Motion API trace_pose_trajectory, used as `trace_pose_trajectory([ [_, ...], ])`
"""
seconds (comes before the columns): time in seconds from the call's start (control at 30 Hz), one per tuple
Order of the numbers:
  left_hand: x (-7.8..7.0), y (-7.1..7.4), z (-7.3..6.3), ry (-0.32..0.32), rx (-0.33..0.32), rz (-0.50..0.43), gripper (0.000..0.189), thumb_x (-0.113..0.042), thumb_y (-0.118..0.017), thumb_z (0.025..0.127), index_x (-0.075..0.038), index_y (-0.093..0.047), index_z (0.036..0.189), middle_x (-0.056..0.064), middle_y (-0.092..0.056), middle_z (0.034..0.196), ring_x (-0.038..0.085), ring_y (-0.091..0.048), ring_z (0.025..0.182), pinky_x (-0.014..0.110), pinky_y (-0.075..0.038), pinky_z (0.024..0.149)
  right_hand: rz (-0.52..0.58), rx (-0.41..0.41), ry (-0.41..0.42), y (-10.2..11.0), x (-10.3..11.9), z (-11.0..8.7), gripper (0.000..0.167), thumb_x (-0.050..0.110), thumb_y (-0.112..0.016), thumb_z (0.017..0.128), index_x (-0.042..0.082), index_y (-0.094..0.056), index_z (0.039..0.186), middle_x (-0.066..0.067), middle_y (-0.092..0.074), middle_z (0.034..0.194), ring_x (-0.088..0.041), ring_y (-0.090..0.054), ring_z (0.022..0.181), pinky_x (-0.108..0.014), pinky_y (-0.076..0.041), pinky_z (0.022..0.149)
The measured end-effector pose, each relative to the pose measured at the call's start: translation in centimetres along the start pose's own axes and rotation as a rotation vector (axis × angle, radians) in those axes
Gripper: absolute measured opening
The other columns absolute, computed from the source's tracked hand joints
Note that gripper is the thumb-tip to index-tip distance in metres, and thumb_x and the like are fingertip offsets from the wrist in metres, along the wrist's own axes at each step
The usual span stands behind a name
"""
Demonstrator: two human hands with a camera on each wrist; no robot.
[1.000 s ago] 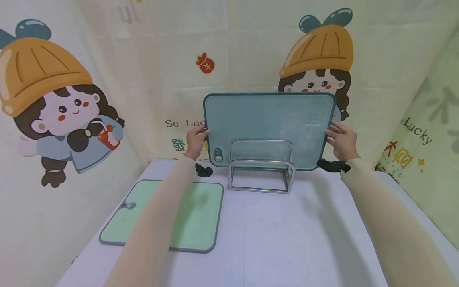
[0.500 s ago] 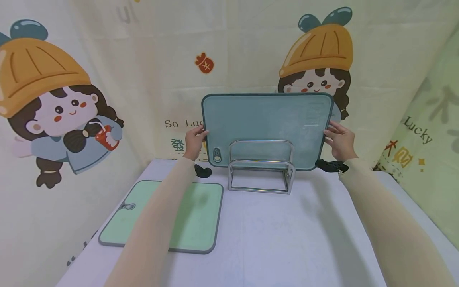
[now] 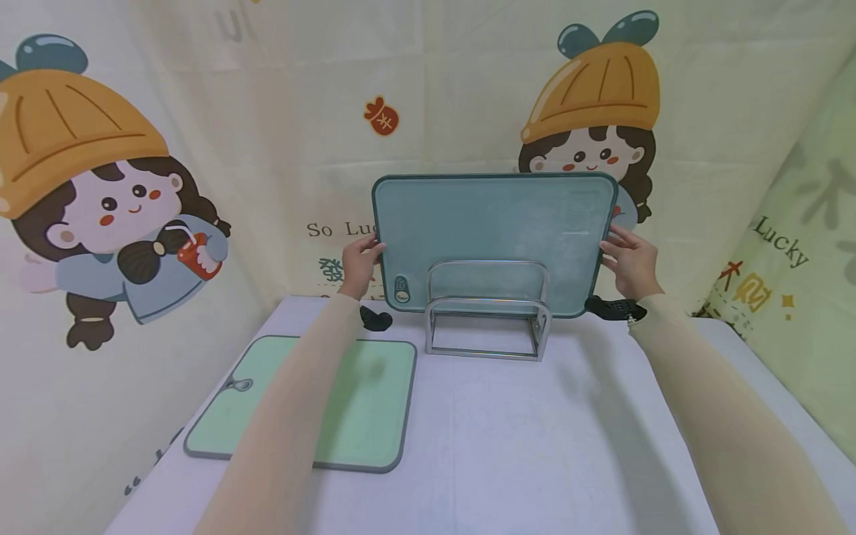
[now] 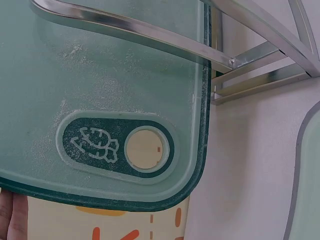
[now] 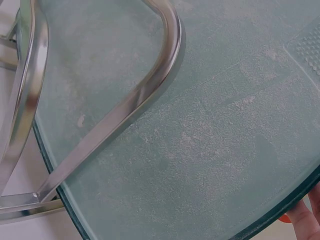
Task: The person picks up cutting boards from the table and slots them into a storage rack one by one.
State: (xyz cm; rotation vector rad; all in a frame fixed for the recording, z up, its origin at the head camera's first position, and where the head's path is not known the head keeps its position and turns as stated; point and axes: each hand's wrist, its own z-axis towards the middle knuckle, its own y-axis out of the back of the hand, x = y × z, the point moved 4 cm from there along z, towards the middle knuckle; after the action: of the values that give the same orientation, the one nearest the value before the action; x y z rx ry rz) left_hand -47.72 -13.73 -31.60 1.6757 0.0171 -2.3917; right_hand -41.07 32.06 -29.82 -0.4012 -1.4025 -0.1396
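A blue-green cutting board point(image 3: 495, 223) stands upright on its long edge at the metal rack point(image 3: 487, 354), and both of the rack's visible hoops cross in front of it. My left hand point(image 3: 359, 264) pinches its left short edge, and my right hand point(image 3: 631, 261) holds the right one. The left wrist view shows the dark oval inset point(image 4: 97, 145) with a carrot drawing and a round hole at the board's corner. In the right wrist view the board's textured face point(image 5: 200, 150) fills most of the frame, with fingertips point(image 5: 302, 220) at its edge.
A light green cutting board point(image 3: 368, 401) with a grey rim lies flat on the white table point(image 3: 535, 446) at the left, partly under my left forearm. Behind the table hangs a cream cloth point(image 3: 461, 89) printed with cartoon figures.
The blue-green board has slid slightly to the left behind the rack's hoops, and both hands have shifted left with it. The rack and the light green board have stayed put.
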Motion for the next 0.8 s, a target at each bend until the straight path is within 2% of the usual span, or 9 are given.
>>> trace_pose_trajectory([
  [0.3,0.58,0.11,-0.08,0.064,0.02,-0.044,0.04,-0.014,-0.057,0.093,-0.012,-0.053,0.133,0.016,-0.056,0.126,0.03,-0.059,0.115,0.036,-0.049,0.098,-0.026,0.006,-0.006,-0.06,-0.56,-0.11,0.047,0.008,-0.055,0.092,0.02,-0.048,0.138,0.007,-0.049,0.104,-0.007,-0.053,0.095,-0.046,-0.031,0.113],
  [0.57,0.93,0.23,-0.04,0.058,0.029,-0.053,0.04,-0.013,-0.058,0.092,-0.008,-0.054,0.132,0.016,-0.058,0.124,0.028,-0.06,0.114,0.033,-0.052,0.094,-0.03,0.0,0.01,0.21,-0.91,-0.2,0.046,0.009,-0.055,0.092,0.022,-0.051,0.136,0.007,-0.052,0.102,-0.005,-0.054,0.094,-0.045,-0.033,0.113],
  [0.8,0.74,0.41,0.06,0.03,0.07,-0.059,0.04,-0.011,-0.057,0.093,-0.006,-0.053,0.132,0.019,-0.055,0.123,0.032,-0.06,0.113,0.032,-0.052,0.094,-0.046,0.018,0.023,0.23,-0.92,-0.14,0.047,0.01,-0.056,0.092,0.021,-0.05,0.137,0.007,-0.05,0.102,-0.004,-0.054,0.094,-0.031,-0.043,0.104],
])
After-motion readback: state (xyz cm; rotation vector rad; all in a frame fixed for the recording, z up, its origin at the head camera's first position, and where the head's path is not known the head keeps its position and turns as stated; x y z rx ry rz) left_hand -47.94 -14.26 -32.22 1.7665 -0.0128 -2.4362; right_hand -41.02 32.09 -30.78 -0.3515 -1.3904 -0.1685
